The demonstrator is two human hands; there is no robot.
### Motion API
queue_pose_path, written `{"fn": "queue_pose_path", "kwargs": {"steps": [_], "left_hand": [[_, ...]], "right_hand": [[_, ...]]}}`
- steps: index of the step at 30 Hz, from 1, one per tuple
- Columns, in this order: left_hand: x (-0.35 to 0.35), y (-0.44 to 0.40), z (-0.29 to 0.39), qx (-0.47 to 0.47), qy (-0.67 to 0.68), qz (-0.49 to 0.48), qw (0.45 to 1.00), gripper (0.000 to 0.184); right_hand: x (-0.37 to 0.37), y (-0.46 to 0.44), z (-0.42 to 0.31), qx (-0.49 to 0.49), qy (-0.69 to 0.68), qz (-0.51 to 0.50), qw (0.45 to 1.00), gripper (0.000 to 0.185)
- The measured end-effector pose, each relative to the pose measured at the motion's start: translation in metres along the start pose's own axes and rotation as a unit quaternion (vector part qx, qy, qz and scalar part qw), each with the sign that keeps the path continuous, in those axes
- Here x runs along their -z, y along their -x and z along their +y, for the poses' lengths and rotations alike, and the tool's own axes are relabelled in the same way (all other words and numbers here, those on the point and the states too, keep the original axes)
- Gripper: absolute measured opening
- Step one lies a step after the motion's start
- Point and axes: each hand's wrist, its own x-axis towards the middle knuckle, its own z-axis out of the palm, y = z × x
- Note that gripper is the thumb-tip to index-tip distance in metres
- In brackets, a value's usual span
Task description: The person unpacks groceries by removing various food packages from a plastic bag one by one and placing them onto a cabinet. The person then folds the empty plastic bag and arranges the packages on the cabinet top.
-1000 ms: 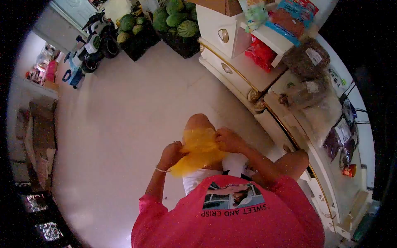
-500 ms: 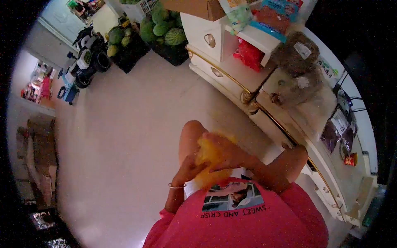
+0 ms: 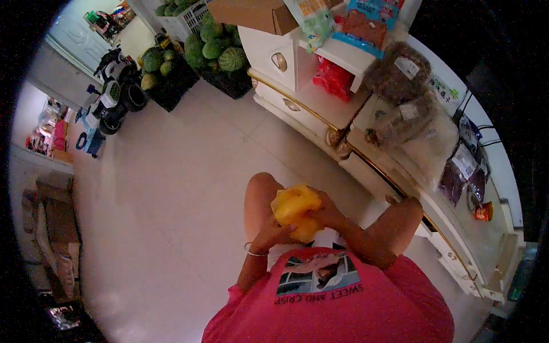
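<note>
A yellow, soft-looking crumpled bundle (image 3: 296,204) is held in front of my body, above my lap. Its upper part is rounded and bulging, and a paler orange part hangs down toward my shirt. Whether it is cloth or thin plastic I cannot make out. My left hand (image 3: 275,233), with a bracelet at the wrist, grips its lower left side. On the right side my right hand (image 3: 325,212) is closed around it. The fingers of both hands are partly hidden by the bundle.
A white cabinet (image 3: 280,91) with gold trim runs along the right, bearing bagged brown goods (image 3: 407,67) and a red packet (image 3: 483,211). Crates of green melons (image 3: 220,48), a toy ride-on vehicle (image 3: 117,94) and a cardboard box (image 3: 257,14) stand farther off. Brown furniture (image 3: 57,211) is at left.
The yellow bundle, blurred and spread before, now looks rounder and more compact between my hands. My right hand has shifted to its right side. The whole view has tilted slightly.
</note>
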Motion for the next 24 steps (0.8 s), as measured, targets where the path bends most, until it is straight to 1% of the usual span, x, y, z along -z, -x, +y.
{"fn": "queue_pose_path", "kwargs": {"steps": [1,2,3,4,5,6,7,8,9,10,11,12,13,14,16,17,18,19,20,21,22,23,24], "left_hand": [[-0.004,0.001,-0.001,0.023,0.003,0.001,1.000,0.058],[-0.004,0.000,-0.003,0.026,0.004,0.000,1.000,0.058],[-0.003,-0.003,-0.007,0.043,0.093,-0.008,0.995,0.054],[0.002,-0.016,-0.010,0.051,0.137,-0.013,0.989,0.052],[0.007,-0.029,-0.012,0.059,0.181,-0.017,0.982,0.049],[0.016,-0.057,-0.009,0.083,0.207,-0.229,0.948,0.051],[0.014,-0.057,-0.005,0.092,0.220,-0.331,0.913,0.052],[0.012,-0.056,-0.001,0.101,0.223,-0.430,0.869,0.053],[-0.002,-0.026,0.008,0.042,0.249,-0.268,0.930,0.040],[-0.011,-0.008,0.015,-0.020,0.267,-0.098,0.958,0.028],[-0.014,-0.007,0.015,-0.022,0.266,-0.101,0.959,0.028],[-0.016,-0.007,0.016,-0.025,0.142,-0.060,0.988,0.027],[-0.017,-0.008,0.019,-0.030,0.015,-0.017,0.999,0.026],[-0.017,-0.009,0.023,-0.035,0.013,-0.018,0.999,0.026],[-0.019,-0.013,0.043,0.001,-0.097,0.015,0.995,0.026],[-0.019,-0.018,0.056,-0.010,-0.098,0.014,0.995,0.026],[-0.023,-0.023,0.082,-0.015,-0.216,-0.008,0.976,0.026],[-0.029,-0.028,0.105,-0.022,-0.275,-0.016,0.961,0.026],[-0.035,-0.034,0.128,-0.030,-0.332,-0.022,0.943,0.026],[-0.046,-0.041,0.148,0.001,-0.378,-0.055,0.924,0.027],[-0.043,-0.056,0.146,0.011,-0.402,-0.068,0.913,0.028],[-0.040,-0.071,0.144,0.021,-0.425,-0.081,0.901,0.029],[-0.016,-0.114,0.105,-0.035,-0.268,-0.086,0.959,0.032]], "right_hand": [[0.000,-0.003,-0.004,-0.002,-0.002,0.002,1.000,0.050],[0.003,-0.008,-0.010,0.101,0.125,-0.023,0.987,0.049],[0.002,-0.010,-0.018,0.200,0.249,-0.049,0.946,0.047],[-0.003,-0.009,-0.030,0.199,0.249,-0.049,0.947,0.047],[-0.008,-0.007,-0.044,0.109,0.182,-0.056,0.976,0.044],[-0.009,-0.006,-0.048,0.064,0.149,-0.062,0.985,0.043],[-0.009,-0.005,-0.051,0.018,0.115,-0.064,0.991,0.041],[-0.004,-0.004,-0.047,-0.097,-0.001,-0.047,0.994,0.038],[0.001,-0.001,-0.043,-0.207,-0.115,-0.028,0.971,0.035],[0.007,0.000,-0.041,-0.204,-0.112,-0.028,0.972,0.035],[0.011,0.002,-0.039,-0.119,0.070,-0.065,0.988,0.033],[0.013,0.001,-0.043,-0.028,0.250,-0.099,0.963,0.032],[0.014,0.003,-0.049,-0.024,0.252,-0.099,0.962,0.032],[0.015,0.004,-0.058,0.003,0.264,-0.156,0.952,0.032],[0.023,0.006,-0.073,0.036,0.284,-0.214,0.934,0.033],[0.028,0.011,-0.076,-0.028,0.182,-0.163,0.969,0.033],[0.032,0.013,-0.074,-0.059,0.134,-0.140,0.979,0.033],[0.036,0.015,-0.072,-0.087,0.084,-0.113,0.986,0.034],[0.045,0.010,-0.059,-0.119,0.117,-0.053,0.985,0.031],[0.053,0.007,-0.051,-0.149,0.149,0.007,0.977,0.029],[0.060,0.006,-0.050,-0.142,0.157,0.004,0.977,0.029],[0.069,0.006,-0.052,-0.105,0.233,0.047,0.966,0.027],[0.077,0.006,-0.054,-0.065,0.306,0.089,0.946,0.024]]}}
